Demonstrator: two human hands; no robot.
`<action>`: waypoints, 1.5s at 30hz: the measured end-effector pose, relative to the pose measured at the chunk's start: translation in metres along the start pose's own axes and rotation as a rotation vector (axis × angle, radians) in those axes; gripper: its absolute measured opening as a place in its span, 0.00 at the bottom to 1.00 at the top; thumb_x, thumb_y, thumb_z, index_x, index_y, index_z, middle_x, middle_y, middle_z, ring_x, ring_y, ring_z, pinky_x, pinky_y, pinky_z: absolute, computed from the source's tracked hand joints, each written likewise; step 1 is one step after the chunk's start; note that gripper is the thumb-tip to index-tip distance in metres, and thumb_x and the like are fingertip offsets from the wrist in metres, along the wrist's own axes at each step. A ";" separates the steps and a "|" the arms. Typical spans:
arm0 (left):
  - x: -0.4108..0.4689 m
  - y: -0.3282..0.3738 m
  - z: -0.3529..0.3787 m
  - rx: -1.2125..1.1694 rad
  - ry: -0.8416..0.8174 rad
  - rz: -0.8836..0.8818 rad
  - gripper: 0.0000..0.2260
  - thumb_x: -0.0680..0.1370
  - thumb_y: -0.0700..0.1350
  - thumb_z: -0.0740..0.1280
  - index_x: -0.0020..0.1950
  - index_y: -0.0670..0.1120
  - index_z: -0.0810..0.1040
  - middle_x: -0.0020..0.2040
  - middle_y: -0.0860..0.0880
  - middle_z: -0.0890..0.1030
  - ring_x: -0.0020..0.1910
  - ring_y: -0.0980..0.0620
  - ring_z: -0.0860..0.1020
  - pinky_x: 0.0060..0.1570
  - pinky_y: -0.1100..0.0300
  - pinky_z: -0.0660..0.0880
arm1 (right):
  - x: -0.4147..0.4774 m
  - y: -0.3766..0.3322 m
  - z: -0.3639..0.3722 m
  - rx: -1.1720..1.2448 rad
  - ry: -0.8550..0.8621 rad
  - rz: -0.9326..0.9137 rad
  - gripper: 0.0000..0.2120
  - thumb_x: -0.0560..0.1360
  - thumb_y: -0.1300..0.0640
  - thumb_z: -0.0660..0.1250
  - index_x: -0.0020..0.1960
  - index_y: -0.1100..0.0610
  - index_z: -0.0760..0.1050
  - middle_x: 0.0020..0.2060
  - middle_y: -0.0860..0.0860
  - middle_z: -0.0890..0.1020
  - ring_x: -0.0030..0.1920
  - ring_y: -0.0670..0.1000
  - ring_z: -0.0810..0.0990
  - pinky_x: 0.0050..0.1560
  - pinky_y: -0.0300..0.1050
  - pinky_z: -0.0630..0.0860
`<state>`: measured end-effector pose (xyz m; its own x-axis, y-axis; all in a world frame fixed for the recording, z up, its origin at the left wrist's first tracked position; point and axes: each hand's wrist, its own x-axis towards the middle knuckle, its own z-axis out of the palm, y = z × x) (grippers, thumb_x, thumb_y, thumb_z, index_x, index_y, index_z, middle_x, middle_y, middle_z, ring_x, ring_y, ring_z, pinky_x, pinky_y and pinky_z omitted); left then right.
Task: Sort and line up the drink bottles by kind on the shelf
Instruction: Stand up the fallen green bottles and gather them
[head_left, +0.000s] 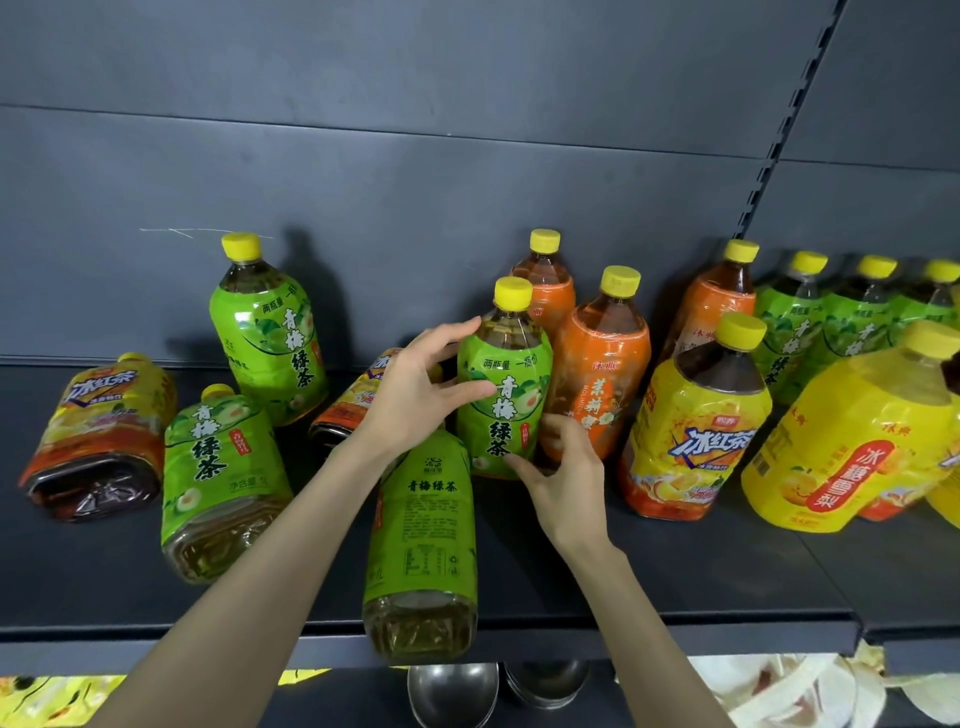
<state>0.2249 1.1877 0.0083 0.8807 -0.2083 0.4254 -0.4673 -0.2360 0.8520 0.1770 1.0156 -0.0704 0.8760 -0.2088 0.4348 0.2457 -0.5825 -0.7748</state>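
Got the left hand (415, 395) wrapped round the left side of an upright green tea bottle (504, 384) in the middle of the shelf (675, 587), thumb up at the shoulder. Right hand (563, 467) loose and half spread, fingertips just brushing the label's lower right, not gripping. Tight back there: orange bottle (602, 374) just beside on the right. Lying green bottle (421, 545) directly below, base poking out past the front edge. Bare room only front right, short of the yellow iced tea bottle (696, 415).
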 end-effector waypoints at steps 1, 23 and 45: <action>0.000 0.000 0.001 0.016 0.001 0.001 0.30 0.68 0.41 0.76 0.68 0.50 0.71 0.64 0.50 0.76 0.65 0.52 0.74 0.61 0.50 0.75 | 0.001 -0.001 -0.001 0.003 -0.004 0.004 0.23 0.69 0.57 0.77 0.59 0.57 0.72 0.56 0.51 0.79 0.55 0.47 0.76 0.52 0.37 0.74; -0.103 -0.006 -0.022 0.150 0.380 -0.235 0.06 0.75 0.48 0.69 0.48 0.46 0.80 0.44 0.54 0.82 0.43 0.61 0.79 0.43 0.69 0.74 | -0.047 -0.050 0.002 0.351 -0.243 0.250 0.20 0.69 0.40 0.69 0.53 0.53 0.79 0.44 0.47 0.83 0.47 0.45 0.82 0.50 0.51 0.80; -0.123 -0.009 -0.042 -0.459 -0.126 -0.599 0.25 0.72 0.62 0.67 0.61 0.46 0.78 0.53 0.49 0.83 0.52 0.50 0.79 0.51 0.56 0.73 | -0.077 -0.086 -0.014 0.654 -0.338 0.374 0.24 0.69 0.53 0.69 0.65 0.53 0.74 0.50 0.50 0.85 0.50 0.46 0.84 0.43 0.37 0.79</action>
<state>0.1237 1.2556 -0.0390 0.9455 -0.2817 -0.1634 0.1899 0.0695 0.9793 0.0832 1.0710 -0.0309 0.9998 0.0102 0.0144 0.0136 0.0751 -0.9971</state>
